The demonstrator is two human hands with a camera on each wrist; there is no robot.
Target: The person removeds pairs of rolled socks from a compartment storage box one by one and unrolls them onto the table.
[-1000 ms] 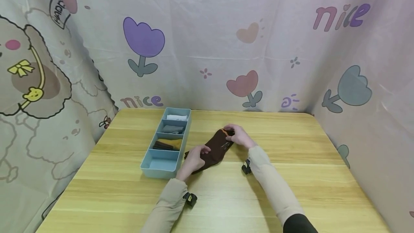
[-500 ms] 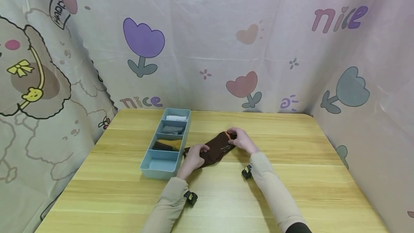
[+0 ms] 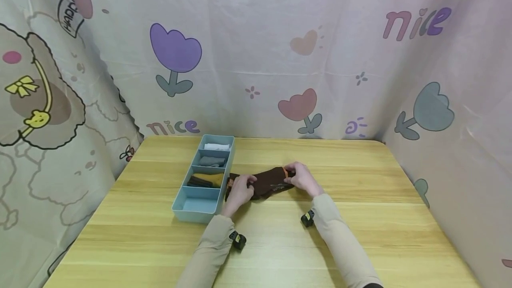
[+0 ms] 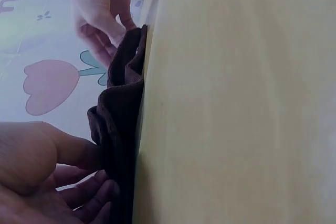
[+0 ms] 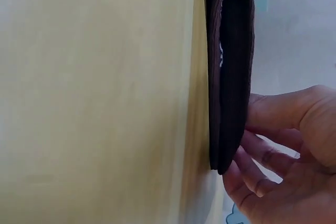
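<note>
A pair of dark brown socks (image 3: 269, 182) with orange trim and small pale lettering lies stretched on the table, right of the blue box. My left hand (image 3: 241, 194) pinches the socks' left end, close to the box wall. At the cuff end, by an orange band, my right hand (image 3: 302, 178) holds the fabric between thumb and fingers. From the left wrist, the brown fabric (image 4: 122, 103) looks rumpled and layered in front of the left hand (image 4: 47, 177). In the right wrist view two layers of sock (image 5: 235, 72) stand slightly apart beside the right hand (image 5: 294, 156).
The long blue divided box (image 3: 200, 217) stands left of the socks. Its compartments hold a white folded item (image 3: 217, 147), a grey one (image 3: 212, 161), and yellow (image 3: 214, 178) and dark brown (image 3: 198, 182) ones; the nearest shows a bare floor. A printed curtain (image 3: 248, 57) hangs behind the table.
The socks have turned from a diagonal to nearly level across the table. My right hand has moved slightly nearer and to the right with the cuff; my left hand stays near the box.
</note>
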